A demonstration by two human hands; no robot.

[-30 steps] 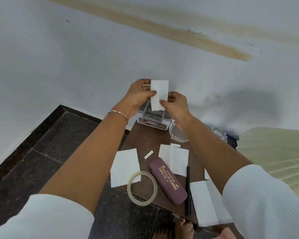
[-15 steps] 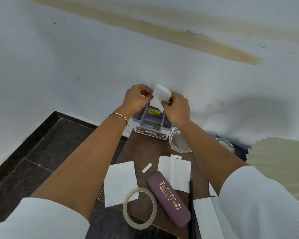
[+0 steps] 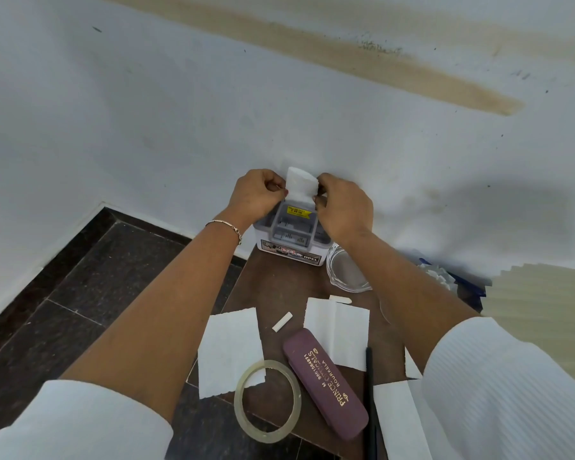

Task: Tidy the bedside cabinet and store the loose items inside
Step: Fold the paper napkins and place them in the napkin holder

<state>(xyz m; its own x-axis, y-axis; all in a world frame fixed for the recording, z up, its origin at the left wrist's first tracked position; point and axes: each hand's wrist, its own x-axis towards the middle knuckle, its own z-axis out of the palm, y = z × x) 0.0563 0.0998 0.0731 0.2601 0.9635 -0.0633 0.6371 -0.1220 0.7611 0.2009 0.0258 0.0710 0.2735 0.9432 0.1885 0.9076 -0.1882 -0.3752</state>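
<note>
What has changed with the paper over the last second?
The left hand and right hand, pinching the paper throughout, have bent it from a flat upright sheet into a curl above the organiser. The loose sheets, tape ring, case and pen lie on the cabinet as before.
</note>
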